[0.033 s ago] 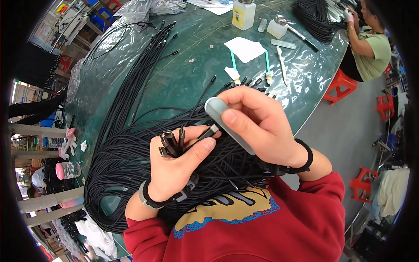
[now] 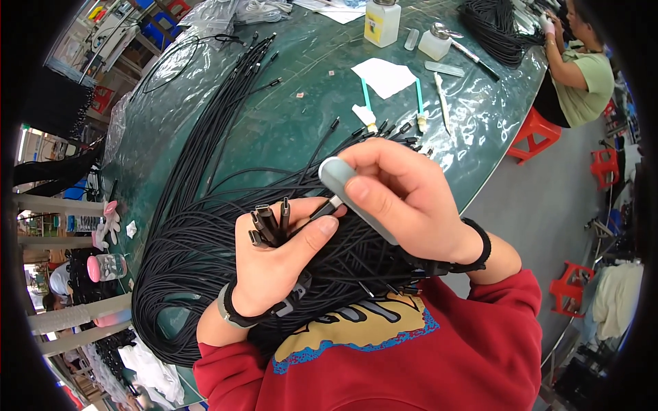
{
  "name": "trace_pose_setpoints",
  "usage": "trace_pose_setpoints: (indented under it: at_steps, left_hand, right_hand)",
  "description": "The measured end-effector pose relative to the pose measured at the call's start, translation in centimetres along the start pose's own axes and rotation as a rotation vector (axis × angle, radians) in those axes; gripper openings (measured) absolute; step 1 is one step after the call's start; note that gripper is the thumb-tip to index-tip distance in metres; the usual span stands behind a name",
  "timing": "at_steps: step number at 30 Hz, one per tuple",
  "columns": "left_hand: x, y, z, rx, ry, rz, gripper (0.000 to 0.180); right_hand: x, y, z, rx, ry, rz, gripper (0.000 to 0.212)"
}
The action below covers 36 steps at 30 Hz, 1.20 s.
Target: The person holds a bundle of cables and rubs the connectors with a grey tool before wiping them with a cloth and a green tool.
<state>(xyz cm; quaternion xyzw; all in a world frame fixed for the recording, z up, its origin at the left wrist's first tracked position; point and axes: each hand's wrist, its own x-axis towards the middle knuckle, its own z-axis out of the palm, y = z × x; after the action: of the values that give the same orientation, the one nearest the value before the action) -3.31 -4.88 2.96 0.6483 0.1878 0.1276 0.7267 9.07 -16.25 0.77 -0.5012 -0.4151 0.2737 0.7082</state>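
Note:
My left hand [image 2: 271,264] is closed around several black cable ends, their metal plugs [image 2: 264,218] sticking up by the thumb. Between its thumb and forefinger, one black cable's metal plug [image 2: 335,201] points toward my right hand. A flat grey strip with a rounded end [image 2: 336,172] is pinched in my right hand [image 2: 411,202], thumb on its face. The strip lies across the plug's tip; whether they touch I cannot tell. Under both hands spreads a large heap of black cables [image 2: 199,240], looping left and stretching toward the far side of the table.
On the green plastic-covered table [image 2: 308,109] are two bottles [image 2: 382,24], a white paper [image 2: 387,77], two turquoise-handled brushes [image 2: 421,103], a white stick [image 2: 442,103] and a grey strip [image 2: 444,68]. At far right a person [image 2: 582,72] works beside another cable bundle [image 2: 497,31]. Red stools [image 2: 534,133] stand right.
My right hand has shifted slightly down and left with the grey strip, which now covers a little more of the plug's tip. The left hand stays in place.

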Motion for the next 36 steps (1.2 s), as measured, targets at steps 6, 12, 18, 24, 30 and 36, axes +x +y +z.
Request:
trace_pose_setpoints:
  at_steps: [6, 12, 18, 24, 30, 36]
  left_hand:
    - [-0.1, -1.1, 0.1, 0.271, -0.006, 0.156, 0.013]
    - [0.0, -1.5, 1.1, 0.311, 0.005, 0.237, 0.013]
    - [0.0, -2.3, 0.7, 0.259, 0.054, 0.196, 0.016]
    - [0.2, -1.8, 0.6, 0.617, -0.033, 0.588, 0.02]
    - [0.1, -2.0, 0.9, 0.868, 0.041, 0.787, 0.022]
    - [0.1, -2.2, 1.1, 0.663, 0.018, 0.566, 0.017]
  right_hand:
    - [1.0, -0.3, 0.6, -0.572, -0.005, -0.25, 0.015]
    - [2.8, 0.1, 1.0, -0.406, 0.177, -0.147, 0.012]
    - [1.8, 0.7, 1.1, -0.496, 0.144, -0.255, 0.012]
    - [3.3, -0.3, 0.5, -0.412, 0.147, -0.054, 0.013]
    - [1.7, -1.1, 0.5, -0.404, 0.012, 0.029, 0.015]
    - [3.5, -0.1, -0.2, -0.441, 0.02, 0.087, 0.018]
